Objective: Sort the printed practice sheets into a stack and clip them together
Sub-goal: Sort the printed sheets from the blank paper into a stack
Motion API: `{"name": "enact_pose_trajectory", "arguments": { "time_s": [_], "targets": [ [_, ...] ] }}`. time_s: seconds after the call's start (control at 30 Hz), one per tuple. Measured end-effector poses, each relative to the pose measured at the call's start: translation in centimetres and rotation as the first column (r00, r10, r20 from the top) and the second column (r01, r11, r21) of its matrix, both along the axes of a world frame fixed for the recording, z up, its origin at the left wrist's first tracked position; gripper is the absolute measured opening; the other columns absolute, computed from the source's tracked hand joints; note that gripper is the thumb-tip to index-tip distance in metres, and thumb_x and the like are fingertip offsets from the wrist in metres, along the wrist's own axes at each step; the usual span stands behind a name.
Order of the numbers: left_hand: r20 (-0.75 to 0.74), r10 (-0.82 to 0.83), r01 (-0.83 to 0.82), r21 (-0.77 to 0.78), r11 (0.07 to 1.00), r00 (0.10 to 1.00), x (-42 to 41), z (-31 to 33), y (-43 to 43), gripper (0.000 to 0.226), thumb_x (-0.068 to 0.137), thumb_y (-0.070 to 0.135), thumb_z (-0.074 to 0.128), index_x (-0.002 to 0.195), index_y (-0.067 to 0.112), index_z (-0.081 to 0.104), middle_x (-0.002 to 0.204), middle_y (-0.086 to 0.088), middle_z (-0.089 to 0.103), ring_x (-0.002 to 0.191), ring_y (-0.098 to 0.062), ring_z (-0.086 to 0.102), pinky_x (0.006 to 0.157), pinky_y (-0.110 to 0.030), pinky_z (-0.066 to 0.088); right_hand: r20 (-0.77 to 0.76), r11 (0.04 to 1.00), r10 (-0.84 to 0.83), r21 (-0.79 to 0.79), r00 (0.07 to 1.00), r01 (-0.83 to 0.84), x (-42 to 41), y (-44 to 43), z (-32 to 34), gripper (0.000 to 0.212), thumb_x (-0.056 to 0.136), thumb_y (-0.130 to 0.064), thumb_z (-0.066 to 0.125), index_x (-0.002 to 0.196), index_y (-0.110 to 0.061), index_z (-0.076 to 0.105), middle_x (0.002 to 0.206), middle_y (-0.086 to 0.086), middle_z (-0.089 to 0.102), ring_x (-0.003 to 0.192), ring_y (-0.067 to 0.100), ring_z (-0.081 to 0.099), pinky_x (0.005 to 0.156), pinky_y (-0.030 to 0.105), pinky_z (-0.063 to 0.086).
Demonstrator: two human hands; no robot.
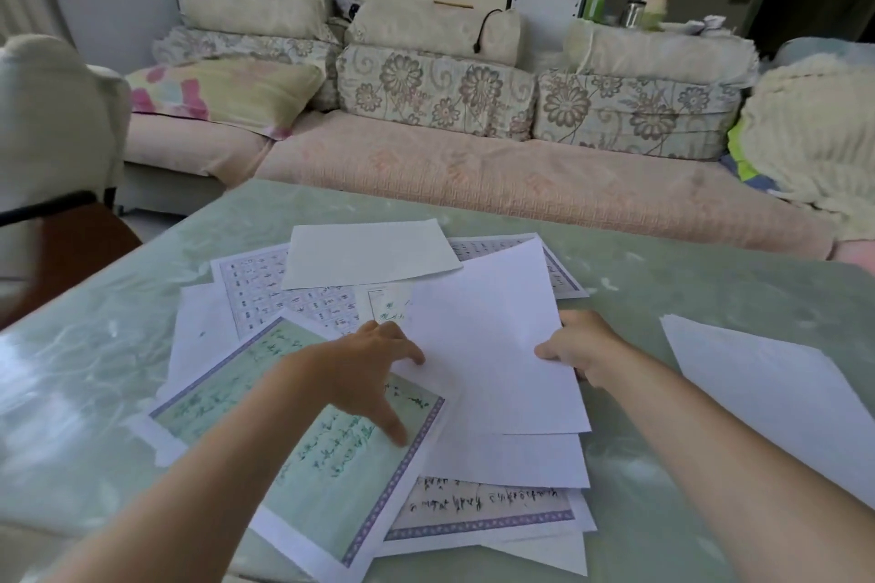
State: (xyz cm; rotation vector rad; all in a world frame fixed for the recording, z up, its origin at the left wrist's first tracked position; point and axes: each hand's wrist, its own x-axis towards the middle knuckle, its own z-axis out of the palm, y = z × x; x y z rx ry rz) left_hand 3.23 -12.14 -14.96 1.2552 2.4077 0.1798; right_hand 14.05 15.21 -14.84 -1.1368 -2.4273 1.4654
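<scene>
Right hand pinches blank sheet edge; left hand touches opposite edge.

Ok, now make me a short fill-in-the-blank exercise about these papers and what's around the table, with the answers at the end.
1. The plain white sheet is pinched at its edge by the person's ____ grip.
2. The left grip, fingers spread, lies over a sheet with green writing and a ____ border.
3. Behind the table stands a ____ with floral cushions.

Missing words: right; purple; sofa.
</scene>
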Motion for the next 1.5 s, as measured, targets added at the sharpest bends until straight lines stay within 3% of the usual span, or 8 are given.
{"name": "enact_pose_trajectory", "arguments": {
  "time_s": [0.4,0.53,0.63,0.83,1.03,1.13,1.37,1.5],
  "targets": [
    [-0.162,0.073,-0.078,-0.024,0.997,0.984,1.4,0.5,4.4,0.087,0.050,0.081,0.073,0.115,0.026,0.053,0.109,0.008,0.042,0.101,-0.014,0.038,0.086,-0.030,0.037,-0.005,0.996,0.071,-0.062,0.997,-0.071,2.5,-0.5,0.4,0.036,0.081,0.014,0.057,0.111,-0.006,0.063,0.106,0.012,0.070,0.094,0.027,0.067,0.078,0.034,0.054],
    [-0.052,0.204,-0.201,0.052,0.978,0.978,0.6,0.9,4.8,0.062,0.066,0.058,0.080,0.105,0.026,0.045,0.101,0.005,0.055,0.075,-0.012,0.050,0.064,-0.029,0.044,-0.013,0.992,0.096,-0.076,0.995,-0.097,2.6,-0.2,0.3,0.037,0.081,0.013,0.057,0.110,-0.009,0.063,0.106,0.009,0.071,0.090,0.024,0.066,0.073,0.030,0.053],
    [0.078,0.268,-0.277,0.156,0.948,0.960,-0.9,0.8,4.4,0.048,0.075,0.039,0.079,0.113,0.031,0.050,0.111,0.005,0.058,0.084,-0.012,0.058,0.070,-0.030,0.051,-0.009,0.992,0.093,-0.090,0.996,-0.093,2.7,0.4,0.1,0.034,0.082,0.012,0.058,0.108,-0.009,0.063,0.106,0.010,0.071,0.089,0.024,0.066,0.077,0.033,0.054],
    [0.408,0.541,-0.677,0.480,0.558,0.736,-1.4,1.7,5.0,0.008,0.090,0.021,0.063,0.095,0.015,0.063,0.089,-0.003,0.063,0.070,-0.016,0.056,0.062,-0.028,0.044,0.046,0.982,0.128,-0.148,0.991,-0.120,3.6,1.9,0.1,0.028,0.087,0.011,0.056,0.109,-0.005,0.064,0.105,0.012,0.072,0.085,0.026,0.068,0.076,0.035,0.054],
    [0.597,0.590,-0.840,0.388,0.380,0.543,0.7,0.2,7.8,0.019,0.096,0.004,0.043,0.111,0.011,0.053,0.086,0.000,0.053,0.076,-0.017,0.052,0.074,-0.034,0.043,-0.025,0.948,-0.002,-0.317,1.000,-0.006,4.1,2.2,0.2,0.020,0.093,-0.008,0.048,0.073,-0.010,0.050,0.065,0.005,0.054,0.057,0.020,0.047,0.057,0.028,0.036],
    [0.656,0.538,-0.845,0.349,0.406,0.529,1.6,-0.2,9.3,0.022,0.093,0.004,0.046,0.112,0.011,0.054,0.101,-0.007,0.059,0.088,-0.023,0.056,0.076,-0.035,0.045,-0.019,0.959,0.064,-0.276,0.998,-0.067,3.8,2.4,-0.3,0.057,0.072,-0.044,0.081,0.114,-0.009,0.066,0.110,0.006,0.070,0.101,0.025,0.066,0.094,0.042,0.051],
    [0.434,0.587,-0.727,0.479,0.492,0.684,0.1,-0.5,8.7,0.058,0.092,0.018,0.063,0.144,0.011,0.038,0.138,-0.006,0.051,0.119,-0.027,0.054,0.098,-0.041,0.048,-0.088,0.986,0.057,-0.154,0.994,-0.070,4.3,3.5,0.6,0.033,0.077,-0.013,0.084,0.107,-0.012,0.069,0.102,0.004,0.073,0.094,0.020,0.069,0.092,0.038,0.054],
    [0.310,0.691,-0.731,0.500,0.465,0.652,-1.1,-0.5,6.3,0.070,0.090,0.032,0.066,0.148,0.012,0.032,0.149,-0.010,0.039,0.123,-0.029,0.050,0.095,-0.041,0.046,-0.188,0.977,0.058,-0.190,0.981,-0.094,5.6,5.0,1.0,0.022,0.081,-0.014,0.080,0.099,-0.015,0.067,0.099,0.003,0.074,0.092,0.019,0.069,0.086,0.035,0.055]
  ]
}}
